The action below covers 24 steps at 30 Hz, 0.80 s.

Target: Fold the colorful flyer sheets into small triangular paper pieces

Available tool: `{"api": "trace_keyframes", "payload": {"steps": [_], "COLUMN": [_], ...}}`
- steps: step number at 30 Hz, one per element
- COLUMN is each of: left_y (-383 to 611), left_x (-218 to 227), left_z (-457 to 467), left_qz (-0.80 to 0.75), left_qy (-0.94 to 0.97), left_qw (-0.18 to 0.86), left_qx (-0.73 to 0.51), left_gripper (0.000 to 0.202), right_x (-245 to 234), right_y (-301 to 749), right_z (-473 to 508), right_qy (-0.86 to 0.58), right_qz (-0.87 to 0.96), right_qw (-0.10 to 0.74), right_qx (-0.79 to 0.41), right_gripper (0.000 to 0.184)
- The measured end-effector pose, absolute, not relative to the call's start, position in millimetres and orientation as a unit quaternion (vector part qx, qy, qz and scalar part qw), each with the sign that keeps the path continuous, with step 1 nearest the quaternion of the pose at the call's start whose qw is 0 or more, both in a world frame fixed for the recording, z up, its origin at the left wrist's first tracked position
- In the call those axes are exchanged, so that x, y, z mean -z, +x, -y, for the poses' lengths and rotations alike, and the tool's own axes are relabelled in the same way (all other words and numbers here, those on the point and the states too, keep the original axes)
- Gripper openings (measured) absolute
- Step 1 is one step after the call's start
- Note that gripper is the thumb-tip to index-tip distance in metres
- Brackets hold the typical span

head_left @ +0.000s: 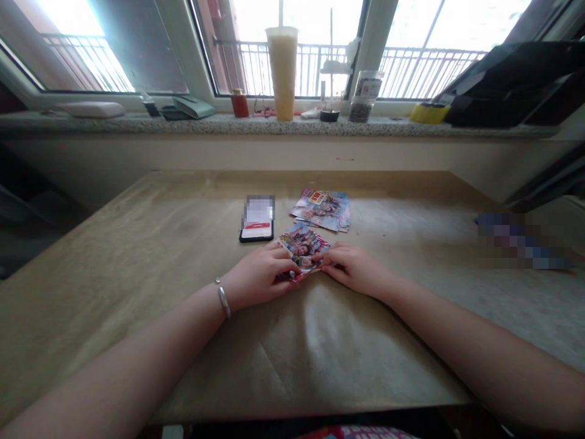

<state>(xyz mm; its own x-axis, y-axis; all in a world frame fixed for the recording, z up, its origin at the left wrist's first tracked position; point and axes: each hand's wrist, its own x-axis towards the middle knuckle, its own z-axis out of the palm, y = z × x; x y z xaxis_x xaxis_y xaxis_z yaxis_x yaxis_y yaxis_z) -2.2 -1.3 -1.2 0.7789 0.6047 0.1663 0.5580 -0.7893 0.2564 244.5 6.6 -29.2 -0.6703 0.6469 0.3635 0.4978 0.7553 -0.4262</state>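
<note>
The small colourful printed paper sheet (303, 246) lies on the tan table (137, 256) directly between the 2 hands, its near edge pinched by the closed left hand (258, 275) and the closed right hand (355, 268), both equally near.

Beyond the left hand (258, 274) and right hand (354, 268), I see the tan table (137, 256) run back to a pale wall (137, 155) under a speckled stone sill (205, 125). Above it, wide windows (315, 24) pour in hard white daylight, with a metal balcony railing (411, 61) outside. On the sill, straight ahead of the hands, stands a tall cup (282, 73) of pale drink. A small red container (239, 103) sits to its left and a jar (365, 94) to its right. Far off to the right of the right hand, a black bulk (512, 79) rests on the sill.
</note>
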Motion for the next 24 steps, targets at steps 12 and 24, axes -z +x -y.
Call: {"api": "trace_keyframes", "payload": {"steps": [12, 24], "left_y": [8, 4], "left_x": [8, 12], "left_z": [2, -5], "left_qz": [-0.476, -0.495], "left_qy": [0.823, 0.833], "left_qw": [0.241, 0.121], "left_qx": [-0.197, -0.213], "left_gripper": [0.036, 0.022], "right_x": [19, 24], "right_y": [242, 247], "right_z": [-2, -5], "right_qy": [-0.281, -0.389], "right_qz": [0.933, 0.883], "right_qw": [0.213, 0.242], "right_qx": [-0.069, -0.103], "right_gripper": [0.015, 0.02]}}
